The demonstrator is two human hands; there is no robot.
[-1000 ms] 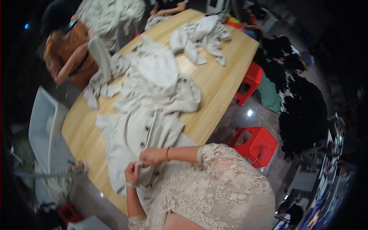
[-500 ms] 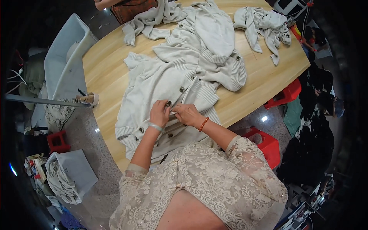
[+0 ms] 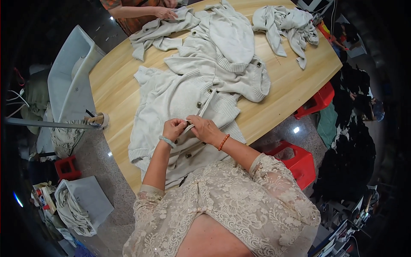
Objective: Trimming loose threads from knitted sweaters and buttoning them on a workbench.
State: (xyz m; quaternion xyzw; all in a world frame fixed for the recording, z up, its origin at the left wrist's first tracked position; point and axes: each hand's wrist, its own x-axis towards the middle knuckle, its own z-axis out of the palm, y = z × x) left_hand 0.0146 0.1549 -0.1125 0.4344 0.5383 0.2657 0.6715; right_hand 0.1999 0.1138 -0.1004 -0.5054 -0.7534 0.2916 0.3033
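Note:
A cream knitted cardigan [image 3: 160, 100] lies spread on the table right before me, with ribbed cuffs and hem and dark buttons down its front. My left hand [image 3: 173, 129], with a pale bangle at the wrist, pinches a dark button [image 3: 187, 123] at the front opening. Close beside it, my right hand [image 3: 206, 130] grips the raised front band [image 3: 207, 104] of the same cardigan; its wrist carries a red bead bracelet. The fingertips of both hands nearly meet, partly hiding the button. Another dark button [image 3: 199, 104] shows farther up the front.
More cream cardigans [image 3: 231, 36] overlap at the far side of the wooden table [image 3: 295, 85]. Another person's hand [image 3: 165, 13] touches one at the far left. A grey bin [image 3: 70, 73] stands by the left edge, red stools [image 3: 295, 165] at the right.
Both hands have drawn slightly nearer to me, lifting the front band and button together. At the far left, the other person's hands have come into view on a garment.

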